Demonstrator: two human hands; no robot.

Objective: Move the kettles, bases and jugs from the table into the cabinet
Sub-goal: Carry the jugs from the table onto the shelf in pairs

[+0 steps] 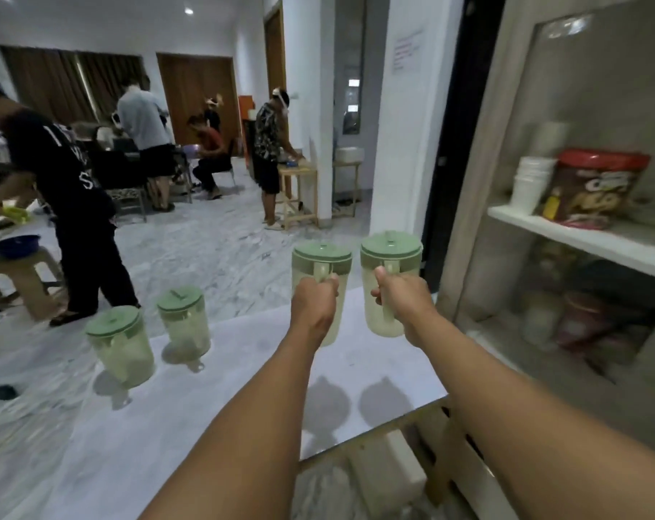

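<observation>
With each hand's fingers clamped on a handle, the left jug [320, 279] and right jug [389, 279] hang above the counter [243, 369]; swing them level toward the cabinet [581, 234] at three o'clock, avoiding its frame.

Two green-lidded jugs [121, 345] [185, 320] are being carried upright, apart, near the left far edge of the white table [213, 392]; two round shadows are being cast nearer its right edge.

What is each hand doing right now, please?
Left hand: closed on left jug.
Right hand: closed on right jug.
</observation>
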